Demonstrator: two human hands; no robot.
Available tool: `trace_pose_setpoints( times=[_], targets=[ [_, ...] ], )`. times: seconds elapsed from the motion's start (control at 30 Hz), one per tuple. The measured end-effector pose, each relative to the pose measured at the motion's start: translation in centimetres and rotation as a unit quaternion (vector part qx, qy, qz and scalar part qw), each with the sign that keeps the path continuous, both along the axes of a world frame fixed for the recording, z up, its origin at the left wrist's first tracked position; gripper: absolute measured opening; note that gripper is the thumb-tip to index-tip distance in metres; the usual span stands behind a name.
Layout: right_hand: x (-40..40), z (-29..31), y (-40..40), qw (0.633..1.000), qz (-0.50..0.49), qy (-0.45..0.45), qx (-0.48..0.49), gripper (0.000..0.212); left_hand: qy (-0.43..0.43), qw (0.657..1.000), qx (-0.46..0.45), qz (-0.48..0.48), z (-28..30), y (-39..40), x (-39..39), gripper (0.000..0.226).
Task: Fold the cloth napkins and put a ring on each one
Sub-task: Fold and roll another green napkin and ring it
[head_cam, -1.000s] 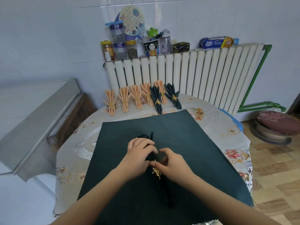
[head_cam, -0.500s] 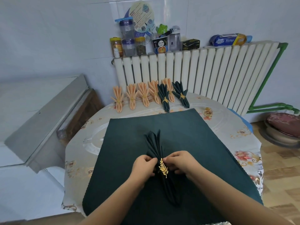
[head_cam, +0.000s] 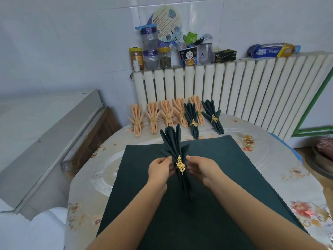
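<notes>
Where the flat dark green cloth (head_cam: pixel 216 186) covers the floral table (head_cam: pixel 270 168), a pleated green napkin (head_cam: pixel 172 139) fans upward, cinched by a gold leaf-shaped ring (head_cam: pixel 180 164). The left hand (head_cam: pixel 160 168) and right hand (head_cam: pixel 200 166) flank the ring, fingers curled, pinching the napkin at either side. Both forearms extend from below, converging toward it.

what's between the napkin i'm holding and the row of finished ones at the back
Nothing visible. The ringed green napkin, held by the left hand and right hand, is lifted over the flat green cloth. Only bare tablecloth lies before the finished row. The spare ring sits off to the right.
</notes>
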State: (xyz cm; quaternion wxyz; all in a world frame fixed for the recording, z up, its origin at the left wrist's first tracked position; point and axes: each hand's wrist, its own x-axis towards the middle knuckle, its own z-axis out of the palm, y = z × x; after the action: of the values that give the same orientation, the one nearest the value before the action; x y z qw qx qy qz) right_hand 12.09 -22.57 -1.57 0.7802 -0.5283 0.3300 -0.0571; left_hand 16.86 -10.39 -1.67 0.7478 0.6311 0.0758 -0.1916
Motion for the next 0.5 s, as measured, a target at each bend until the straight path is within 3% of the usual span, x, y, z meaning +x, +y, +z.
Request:
trace_pose_setpoints(
  times=[0.37, 0.5],
  targets=[
    [16.9, -1.4, -7.8, 0.998, -0.052, 0.014, -0.020, 0.008, 0.057, 0.998, -0.030, 0.029, -0.4, -9.4, 16.4, 0.005],
    [20.9, -1.5, -9.6, 0.996, -0.062, 0.029, -0.054, 0.014, 0.062, 0.998, -0.022, 0.011, -1.6, -11.9, 21.2, 0.023]
  ],
)
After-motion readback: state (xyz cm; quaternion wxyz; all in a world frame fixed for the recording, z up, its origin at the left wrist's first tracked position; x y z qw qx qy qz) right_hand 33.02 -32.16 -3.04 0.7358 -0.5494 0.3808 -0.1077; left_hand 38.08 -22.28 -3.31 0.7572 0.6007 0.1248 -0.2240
